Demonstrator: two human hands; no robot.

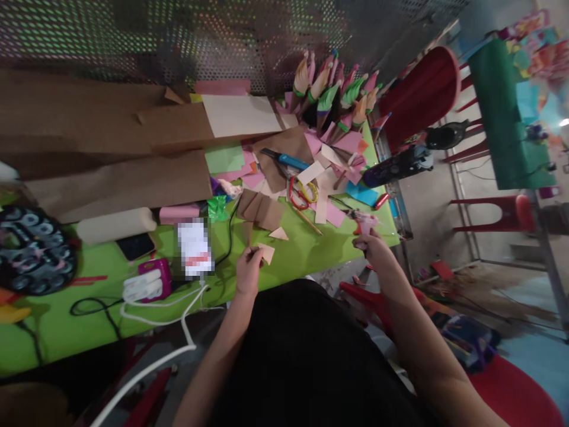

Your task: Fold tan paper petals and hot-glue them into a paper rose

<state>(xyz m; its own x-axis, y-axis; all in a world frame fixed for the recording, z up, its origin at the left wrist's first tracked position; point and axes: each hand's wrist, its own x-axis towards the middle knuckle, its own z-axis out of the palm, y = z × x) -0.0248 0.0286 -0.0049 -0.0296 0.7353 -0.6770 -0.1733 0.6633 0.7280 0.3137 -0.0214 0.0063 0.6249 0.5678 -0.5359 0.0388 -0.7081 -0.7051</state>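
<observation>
My left hand (249, 265) is closed in a pinch on a small tan paper piece (267, 254) above the front edge of the green table. My right hand (372, 245), further right, is wrapped round the handle of a pink glue gun (367, 222), whose front end lies over the tabletop. Just beyond my left hand lie a loose cream paper triangle (279, 233) and a stack of brown paper squares (262, 209). Behind these, red-handled scissors (297, 194), a pencil (308, 220) and a blue cutter knife (292, 161) rest among paper scraps.
Paper cones with coloured tops (329, 95) stand at the back. Brown paper sheets (115, 178) cover the back left. A cream roll (116, 225), a phone (136, 245), a magenta power adapter (160, 279) and white cables (186, 332) lie at left. Red chairs (422, 83) stand at right.
</observation>
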